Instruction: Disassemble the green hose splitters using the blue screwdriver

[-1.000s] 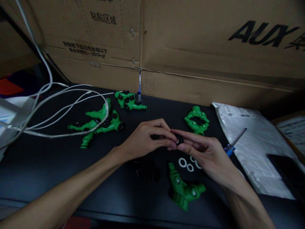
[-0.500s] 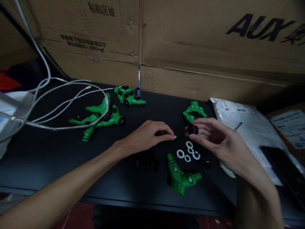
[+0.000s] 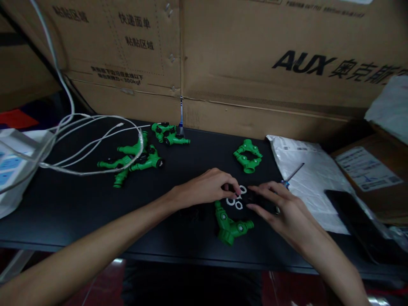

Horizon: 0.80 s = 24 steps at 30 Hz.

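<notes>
Over a small group of white ring washers (image 3: 239, 209), my left hand (image 3: 212, 187) has its thumb and forefinger pinched together at one washer, partly hidden by the fingertips. My right hand (image 3: 280, 206) is low over the table just right of the washers, thumb and fingers apart. Dark parts (image 3: 251, 197) lie between and under those fingers, hard to tell from the black tabletop. A green Y-shaped hose connector (image 3: 229, 229) lies just in front of the washers. Behind them, two more green connectors (image 3: 250, 165) form a ring shape.
Several green connectors (image 3: 146, 161) lie at left under a looped white cable (image 3: 86, 172). Others (image 3: 174, 138) sit near a brush (image 3: 181, 127) by the cardboard box (image 3: 223, 63). To the right are a screwdriver (image 3: 295, 171), a silvery mailing bag (image 3: 306, 191) and a black phone (image 3: 353, 221).
My left hand has moved right to the washers. My right hand has lowered to the table with its fingers spread; the black cap it held no longer shows clearly. The view has shifted.
</notes>
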### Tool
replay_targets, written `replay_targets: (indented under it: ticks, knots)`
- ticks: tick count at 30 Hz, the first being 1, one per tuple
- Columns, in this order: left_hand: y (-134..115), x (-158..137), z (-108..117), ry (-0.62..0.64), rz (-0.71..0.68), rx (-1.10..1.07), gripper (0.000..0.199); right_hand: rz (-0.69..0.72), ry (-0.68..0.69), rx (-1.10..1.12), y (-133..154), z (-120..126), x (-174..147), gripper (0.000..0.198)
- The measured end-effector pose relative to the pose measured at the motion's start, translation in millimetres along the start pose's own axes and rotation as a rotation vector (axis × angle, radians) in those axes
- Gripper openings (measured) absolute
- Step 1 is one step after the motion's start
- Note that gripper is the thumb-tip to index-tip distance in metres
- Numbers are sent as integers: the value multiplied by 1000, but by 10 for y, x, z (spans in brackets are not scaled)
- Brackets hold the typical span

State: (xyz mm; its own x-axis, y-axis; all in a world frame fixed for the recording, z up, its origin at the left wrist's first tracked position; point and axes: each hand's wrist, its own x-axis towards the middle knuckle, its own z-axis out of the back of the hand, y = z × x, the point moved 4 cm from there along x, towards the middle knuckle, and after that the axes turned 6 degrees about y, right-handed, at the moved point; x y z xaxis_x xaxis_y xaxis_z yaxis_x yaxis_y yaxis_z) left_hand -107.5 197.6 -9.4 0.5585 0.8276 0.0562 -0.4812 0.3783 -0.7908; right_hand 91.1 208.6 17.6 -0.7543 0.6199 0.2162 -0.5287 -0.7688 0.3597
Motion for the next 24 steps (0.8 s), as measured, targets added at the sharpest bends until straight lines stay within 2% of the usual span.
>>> replay_targets:
  ticks: [3,8,11,15,19,21,24]
  knots:
    - [-12,3,50,-39,-25,1,18,33,9,-9,205,39,-74,31]
    - [163,-184,330,-155,88,7,19,105,317,23,544,-111,-175,56]
    - [349,-305,475,-236,176,-59,23,109,369,2,597,-223,-156,56]
    - [519,-381,531,-284,216,-122,32,119,314,38,617,-273,-113,48]
    - [560,-408,502,-293,213,-136,33,145,164,138,529,-70,-44,33]
    - [563,-419,482,-294,214,-147,31,82,78,178,331,98,48,28]
    - [562,-430,460,-293,219,-158,29,-136,-70,115,-153,323,256,43]
